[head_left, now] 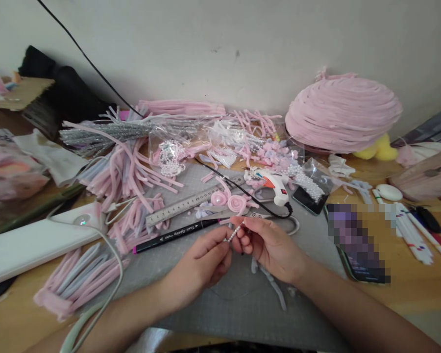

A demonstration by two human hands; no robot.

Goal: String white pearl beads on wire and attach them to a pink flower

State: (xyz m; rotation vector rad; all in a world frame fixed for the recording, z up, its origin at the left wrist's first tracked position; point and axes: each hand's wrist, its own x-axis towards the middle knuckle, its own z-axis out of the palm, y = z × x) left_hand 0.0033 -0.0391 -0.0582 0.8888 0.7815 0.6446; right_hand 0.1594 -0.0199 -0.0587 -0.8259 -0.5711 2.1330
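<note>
A short string of small white pearl beads [235,232] runs between my two hands above the grey cutting mat [220,304]. My left hand [210,252] is closed on its lower end, with thumb and fingers pressed together. At the upper end, the thumb and fingers of my right hand [270,242] pinch the string. A thin thread seems to hang below my hands. Just beyond them lie pink rolled roses [237,202], one with a pearl at its centre. A grey fuzzy stem [277,289] lies under my right hand.
A black marker [176,235], a steel ruler [194,200] and a white glue gun [275,186] lie beyond my hands. Pink fuzzy stems [113,171] are heaped left. Phones [356,255], white pens [411,235] and a large pink coil [343,115] are on the right.
</note>
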